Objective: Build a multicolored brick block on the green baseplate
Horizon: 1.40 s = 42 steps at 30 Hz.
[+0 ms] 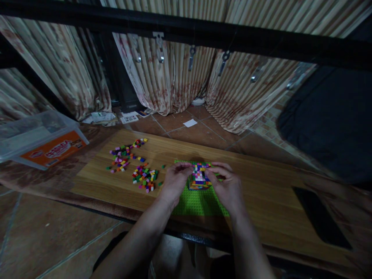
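A small box-shaped build of multicoloured toy bricks [200, 179] stands on a green studded baseplate [194, 203]. Its top shows pink, white, purple and blue bricks around a dark gap. My left hand [176, 181] is closed against its left side, with the fingertips at the upper edge. From the right, my right hand [228, 185] has thumb and fingers bent over the build's top right edge, touching it. Whether a loose brick sits between those fingertips is too small to tell. The hands partly cover the build's sides.
Loose coloured bricks lie in two piles, a farther pile [120, 157] and a nearer pile [144, 177], left on the wooden board [261, 197]. A black flat object [321, 217] lies at the right end. A clear plastic bin [43, 139] stands far left. Curtains [186, 77] hang behind.
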Tool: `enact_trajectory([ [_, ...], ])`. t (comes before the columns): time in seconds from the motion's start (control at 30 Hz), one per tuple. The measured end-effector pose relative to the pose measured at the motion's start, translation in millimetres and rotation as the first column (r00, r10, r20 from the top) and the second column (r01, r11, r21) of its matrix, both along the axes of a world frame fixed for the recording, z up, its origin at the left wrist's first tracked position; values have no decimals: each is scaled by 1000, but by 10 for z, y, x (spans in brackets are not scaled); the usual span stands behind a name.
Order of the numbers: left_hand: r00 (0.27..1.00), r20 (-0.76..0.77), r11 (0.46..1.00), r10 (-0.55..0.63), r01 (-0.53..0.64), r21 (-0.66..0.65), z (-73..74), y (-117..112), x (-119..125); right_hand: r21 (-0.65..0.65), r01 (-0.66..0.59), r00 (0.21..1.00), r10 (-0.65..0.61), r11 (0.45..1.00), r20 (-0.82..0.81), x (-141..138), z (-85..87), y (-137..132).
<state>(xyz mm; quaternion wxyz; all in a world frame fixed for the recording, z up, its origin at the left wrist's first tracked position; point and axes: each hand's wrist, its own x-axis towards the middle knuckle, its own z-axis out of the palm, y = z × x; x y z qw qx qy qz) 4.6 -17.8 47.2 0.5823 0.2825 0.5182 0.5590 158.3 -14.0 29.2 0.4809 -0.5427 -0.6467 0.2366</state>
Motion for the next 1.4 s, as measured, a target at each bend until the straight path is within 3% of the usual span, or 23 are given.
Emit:
enact_trajectory([
  [0.13, 1000, 0, 1000, 4, -4, 7, -1, 5, 1, -84, 33, 972, -51, 996, -230, -51, -96, 42],
  [0.3, 1000, 3, 1000, -3, 3, 12, -5, 4, -4, -291, 19, 824, -180, 957, -538, -133, -124, 67],
  [0.47, 998, 61, 1000, 16, -17, 9, 2, -5, -10, -335, -21, 729, -215, 942, -650, -188, -69, 66],
  [0.6, 959, 281, 998, 49, -38, -43, 59, -12, -51, -319, -14, 732, -207, 948, -649, -202, -81, 69],
  [0.77, 813, 582, 999, -28, 48, -19, 175, -22, -143, -285, -26, 767, -163, 958, -620, -168, -151, 56],
  [0.87, 767, 634, 995, -97, 83, 51, 223, -34, -169, -203, 32, 824, -141, 979, -549, -139, -123, 32],
  [0.97, 750, 638, 985, -174, 139, 105, 245, -45, -166, 26, 177, 929, -158, 984, -335, -141, 19, -22],
  [1.0, 744, 638, 979, -201, 164, 117, 249, -49, -161, 112, 173, 959, -141, 979, -245, -153, 82, -49],
  [1.1, 727, 626, 959, -282, 239, 154, 260, -65, -149, 267, -4, 1000, -2, 964, 23, -213, 251, -132],
  [1.23, 724, 587, 932, -362, 301, 202, 286, -100, -139, 254, -182, 954, 107, 950, 281, -282, 327, -191],
  [1.4, 708, 577, 913, -406, 330, 238, 309, -128, -116, 270, -160, 949, 71, 949, 309, -279, 299, -180],
])
